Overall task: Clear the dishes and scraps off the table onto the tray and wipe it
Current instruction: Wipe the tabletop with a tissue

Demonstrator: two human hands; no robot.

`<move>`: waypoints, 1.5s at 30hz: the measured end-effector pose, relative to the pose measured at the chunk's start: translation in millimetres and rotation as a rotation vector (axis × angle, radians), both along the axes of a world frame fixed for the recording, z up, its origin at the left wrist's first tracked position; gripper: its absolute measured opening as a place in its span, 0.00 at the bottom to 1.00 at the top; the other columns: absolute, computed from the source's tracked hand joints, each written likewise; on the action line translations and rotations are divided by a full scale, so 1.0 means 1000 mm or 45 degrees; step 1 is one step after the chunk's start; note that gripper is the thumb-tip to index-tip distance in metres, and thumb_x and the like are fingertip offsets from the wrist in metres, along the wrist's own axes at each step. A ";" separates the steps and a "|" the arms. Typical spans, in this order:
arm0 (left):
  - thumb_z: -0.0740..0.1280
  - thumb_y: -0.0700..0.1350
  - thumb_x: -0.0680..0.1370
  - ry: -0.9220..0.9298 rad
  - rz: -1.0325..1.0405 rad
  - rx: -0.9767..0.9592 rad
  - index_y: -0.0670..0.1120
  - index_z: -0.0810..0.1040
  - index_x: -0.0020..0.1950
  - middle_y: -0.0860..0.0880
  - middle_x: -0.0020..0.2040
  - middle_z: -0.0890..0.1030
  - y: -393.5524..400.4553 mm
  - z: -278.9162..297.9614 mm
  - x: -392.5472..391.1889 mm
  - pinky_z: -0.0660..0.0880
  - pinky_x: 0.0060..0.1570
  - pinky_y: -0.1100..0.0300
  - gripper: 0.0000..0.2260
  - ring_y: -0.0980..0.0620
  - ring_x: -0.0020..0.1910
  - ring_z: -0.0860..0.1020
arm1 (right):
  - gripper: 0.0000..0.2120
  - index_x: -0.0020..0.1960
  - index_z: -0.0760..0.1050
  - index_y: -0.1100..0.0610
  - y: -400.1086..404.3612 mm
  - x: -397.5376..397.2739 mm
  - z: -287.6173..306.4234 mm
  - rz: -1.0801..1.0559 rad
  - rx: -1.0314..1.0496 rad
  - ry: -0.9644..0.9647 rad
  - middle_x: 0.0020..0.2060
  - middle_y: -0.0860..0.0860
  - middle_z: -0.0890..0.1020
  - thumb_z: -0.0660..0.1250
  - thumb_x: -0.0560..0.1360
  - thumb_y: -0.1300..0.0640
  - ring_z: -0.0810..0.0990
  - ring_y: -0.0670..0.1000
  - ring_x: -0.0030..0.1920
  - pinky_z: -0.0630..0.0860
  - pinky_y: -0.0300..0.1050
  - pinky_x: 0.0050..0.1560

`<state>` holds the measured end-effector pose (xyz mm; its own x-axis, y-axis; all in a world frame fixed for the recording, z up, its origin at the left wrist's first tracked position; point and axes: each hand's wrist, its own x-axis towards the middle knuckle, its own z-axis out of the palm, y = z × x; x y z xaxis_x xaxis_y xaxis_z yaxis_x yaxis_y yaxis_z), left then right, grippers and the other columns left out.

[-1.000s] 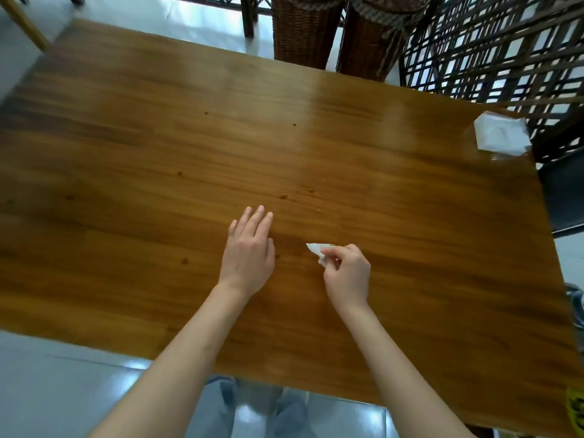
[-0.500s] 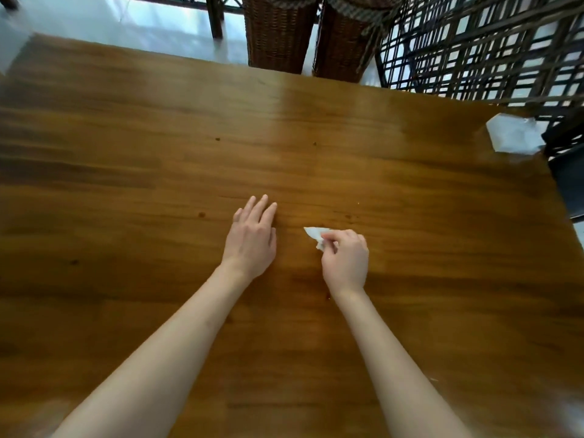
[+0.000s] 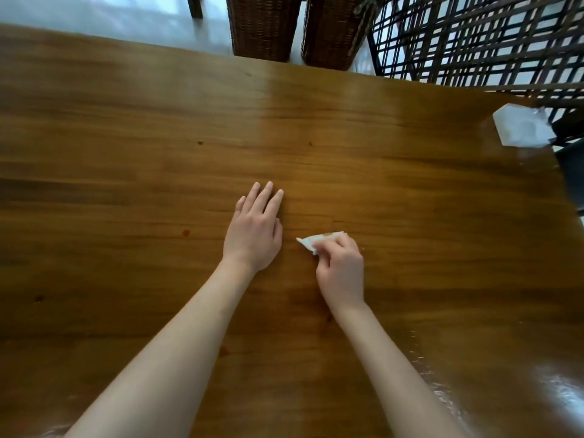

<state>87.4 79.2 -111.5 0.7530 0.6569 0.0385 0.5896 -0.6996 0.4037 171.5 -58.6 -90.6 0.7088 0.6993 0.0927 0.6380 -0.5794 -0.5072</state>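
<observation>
My right hand [image 3: 341,270] has slid a little to the right since a second ago, dragging its small folded white paper tissue [image 3: 316,242] across the glossy brown wooden table [image 3: 126,191]; my grip there is closed, fingers curled and pinching the tissue against the wood. Just beside it, my left hand [image 3: 254,230] lies flat, fingers straight, palm on the table. Small dark spots [image 3: 186,232] dot the surface nearby. Far off at the right corner sits a white packet in clear wrap [image 3: 521,126], with two brown wicker baskets [image 3: 262,26] beyond the far edge
</observation>
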 end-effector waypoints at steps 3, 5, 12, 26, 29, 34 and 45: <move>0.57 0.44 0.79 -0.019 0.011 -0.023 0.47 0.63 0.74 0.45 0.74 0.63 0.000 0.002 0.000 0.52 0.71 0.53 0.22 0.45 0.75 0.56 | 0.08 0.44 0.82 0.63 -0.014 0.005 0.005 0.115 -0.078 -0.036 0.38 0.56 0.80 0.69 0.69 0.72 0.78 0.54 0.42 0.75 0.39 0.42; 0.57 0.44 0.79 -0.026 0.016 -0.028 0.47 0.63 0.74 0.46 0.74 0.63 0.001 0.003 0.001 0.51 0.71 0.53 0.22 0.46 0.75 0.56 | 0.08 0.46 0.81 0.64 -0.003 0.032 0.006 -0.001 -0.148 -0.027 0.40 0.58 0.80 0.65 0.71 0.71 0.78 0.57 0.44 0.76 0.45 0.45; 0.57 0.43 0.79 -0.006 0.027 -0.053 0.47 0.63 0.74 0.46 0.74 0.63 0.002 0.004 0.001 0.52 0.71 0.53 0.22 0.46 0.75 0.56 | 0.08 0.46 0.82 0.64 0.025 0.020 0.007 -0.043 -0.088 0.031 0.40 0.57 0.80 0.65 0.72 0.71 0.78 0.54 0.43 0.71 0.39 0.43; 0.57 0.42 0.79 -0.015 0.031 -0.062 0.47 0.64 0.73 0.45 0.74 0.64 0.002 0.004 0.001 0.53 0.71 0.52 0.22 0.46 0.75 0.56 | 0.08 0.43 0.81 0.63 0.025 0.024 0.005 -0.054 -0.047 0.057 0.39 0.57 0.80 0.65 0.71 0.71 0.77 0.55 0.42 0.71 0.41 0.41; 0.58 0.43 0.79 -0.019 0.037 -0.062 0.47 0.64 0.73 0.46 0.73 0.64 0.001 0.003 0.001 0.53 0.71 0.52 0.22 0.46 0.74 0.57 | 0.09 0.42 0.81 0.63 -0.022 0.009 0.007 0.022 -0.044 0.074 0.37 0.56 0.80 0.68 0.68 0.74 0.78 0.54 0.40 0.74 0.42 0.41; 0.58 0.43 0.79 -0.033 0.042 -0.047 0.47 0.65 0.73 0.46 0.73 0.65 0.001 0.000 0.001 0.52 0.71 0.54 0.21 0.46 0.74 0.57 | 0.09 0.49 0.82 0.64 0.010 0.085 0.008 -0.383 -0.103 0.013 0.42 0.59 0.81 0.63 0.73 0.68 0.79 0.58 0.44 0.69 0.40 0.43; 0.58 0.43 0.79 -0.023 0.047 -0.040 0.47 0.65 0.73 0.45 0.73 0.65 0.001 0.002 0.001 0.53 0.71 0.53 0.21 0.46 0.74 0.57 | 0.09 0.44 0.82 0.64 -0.046 0.024 0.008 -0.112 -0.043 0.045 0.37 0.56 0.80 0.68 0.69 0.73 0.79 0.55 0.39 0.71 0.39 0.39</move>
<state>88.7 79.9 -109.4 0.7276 0.6854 0.0306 0.6073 -0.6642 0.4360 195.4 -104.5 -82.3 0.7701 0.6364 0.0441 0.5658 -0.6495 -0.5079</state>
